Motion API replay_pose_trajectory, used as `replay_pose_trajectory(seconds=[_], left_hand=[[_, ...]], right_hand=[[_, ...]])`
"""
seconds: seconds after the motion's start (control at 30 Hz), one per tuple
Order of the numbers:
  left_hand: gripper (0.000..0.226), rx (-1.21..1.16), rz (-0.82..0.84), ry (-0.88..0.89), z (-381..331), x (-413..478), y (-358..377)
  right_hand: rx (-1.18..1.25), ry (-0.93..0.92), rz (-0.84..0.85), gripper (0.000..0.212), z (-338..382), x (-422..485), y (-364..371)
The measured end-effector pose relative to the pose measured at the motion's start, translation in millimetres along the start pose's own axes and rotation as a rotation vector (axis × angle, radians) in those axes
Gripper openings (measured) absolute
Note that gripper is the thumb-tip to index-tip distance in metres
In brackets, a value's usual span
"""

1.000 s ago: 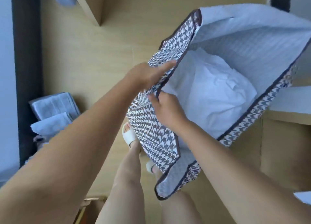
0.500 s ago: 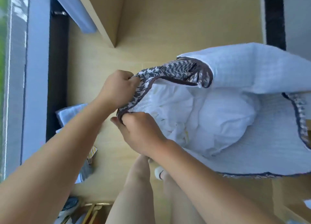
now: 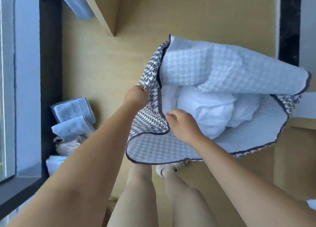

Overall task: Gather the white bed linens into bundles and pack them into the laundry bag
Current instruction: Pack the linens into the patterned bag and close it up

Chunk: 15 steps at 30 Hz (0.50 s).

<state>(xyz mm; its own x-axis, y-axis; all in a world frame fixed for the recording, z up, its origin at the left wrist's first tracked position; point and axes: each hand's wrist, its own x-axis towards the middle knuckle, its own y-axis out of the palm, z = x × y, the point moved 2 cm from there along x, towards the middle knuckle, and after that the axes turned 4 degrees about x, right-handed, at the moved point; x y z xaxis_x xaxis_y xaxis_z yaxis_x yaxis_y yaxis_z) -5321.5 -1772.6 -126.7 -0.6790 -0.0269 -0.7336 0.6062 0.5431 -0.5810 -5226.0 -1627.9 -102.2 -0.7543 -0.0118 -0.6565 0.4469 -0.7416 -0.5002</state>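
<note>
The houndstooth laundry bag (image 3: 150,117) with dark trim and pale quilted lining hangs open in front of me above the wooden floor. White bed linens (image 3: 210,112) lie bunched inside it. My left hand (image 3: 136,96) grips the bag's left side near the rim, fingers curled into the fabric. My right hand (image 3: 182,124) is at the near rim beside the linens, fingers loosely curled; whether it pinches the trim is unclear. A flap of the bag (image 3: 222,69) folds over the far side of the opening.
Folded pale towels (image 3: 73,117) are stacked on the floor at the left by a dark window frame (image 3: 50,73). A wooden furniture edge (image 3: 109,13) juts in at the top. My legs and a white slipper (image 3: 164,169) are below the bag. A wooden ledge (image 3: 301,124) sits right.
The bag's near rim has dropped and spread wider. My left hand shifted up along the left side, and my right hand loosened from the rim and moved right toward the linens.
</note>
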Motion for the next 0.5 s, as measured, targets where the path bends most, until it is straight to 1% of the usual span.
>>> replay_pose_trajectory(seconds=[0.1, 0.2, 0.23, 0.27, 0.3, 0.33, 0.37, 0.4, 0.43, 0.5], left_hand=[[0.03, 0.164, -0.09, -0.033, 16, 22, -28], [0.026, 0.294, -0.164, -0.068, 30, 36, -56], [0.021, 0.328, -0.185, -0.074, 32, 41, -64], [0.017, 0.376, -0.21, -0.071, 33, 43, -71], [0.023, 0.45, -0.249, -0.048, 32, 47, -77], [0.034, 0.547, -0.289, 0.004, 28, 50, -80], [0.043, 0.641, -0.329, 0.103, 22, 54, -79], [0.048, 0.714, -0.344, 0.245, 14, 58, -75], [0.05, 0.772, -0.306, 0.398, 5, 61, -68], [0.05, 0.882, -0.146, 0.656, -9, 68, -49]], right_hand=[[-0.146, -0.099, -0.123, 0.025, 7, 21, -8], [-0.339, -0.332, -0.239, 0.027, 32, 55, -14], [-0.446, -0.387, -0.232, 0.031, 41, 70, -16], [-0.561, -0.398, -0.181, 0.037, 48, 85, -17], [-0.655, -0.405, -0.116, 0.044, 55, 101, -19], [-0.726, -0.413, -0.063, 0.05, 62, 115, -22], [-0.793, -0.421, -0.021, 0.055, 68, 128, -24], [-0.869, -0.42, 0.021, 0.059, 73, 139, -25], [-0.955, -0.413, 0.071, 0.06, 76, 150, -24], [-1.16, -0.364, 0.164, 0.056, 80, 167, -26]])
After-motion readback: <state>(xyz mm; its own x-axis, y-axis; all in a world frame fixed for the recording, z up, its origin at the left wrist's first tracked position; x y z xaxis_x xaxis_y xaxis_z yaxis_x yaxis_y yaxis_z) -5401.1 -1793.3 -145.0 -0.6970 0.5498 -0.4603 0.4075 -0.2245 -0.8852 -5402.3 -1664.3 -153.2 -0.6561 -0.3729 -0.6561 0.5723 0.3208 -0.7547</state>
